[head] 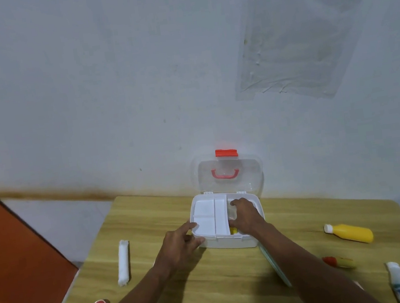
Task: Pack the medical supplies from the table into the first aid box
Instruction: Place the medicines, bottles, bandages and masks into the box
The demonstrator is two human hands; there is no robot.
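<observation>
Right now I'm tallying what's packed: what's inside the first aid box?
A white divided tray fills the left of the first aid box; something yellow shows beside it. The right hand covers the rest.

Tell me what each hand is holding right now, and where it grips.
The left hand steadies the first aid box at its front left corner. The right hand reaches into the right compartment; whether it holds anything cannot be told.

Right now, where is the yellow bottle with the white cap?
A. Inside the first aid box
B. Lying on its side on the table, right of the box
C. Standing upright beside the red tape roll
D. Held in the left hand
B: the yellow bottle lies on its side on the table, right of the first aid box.
</observation>
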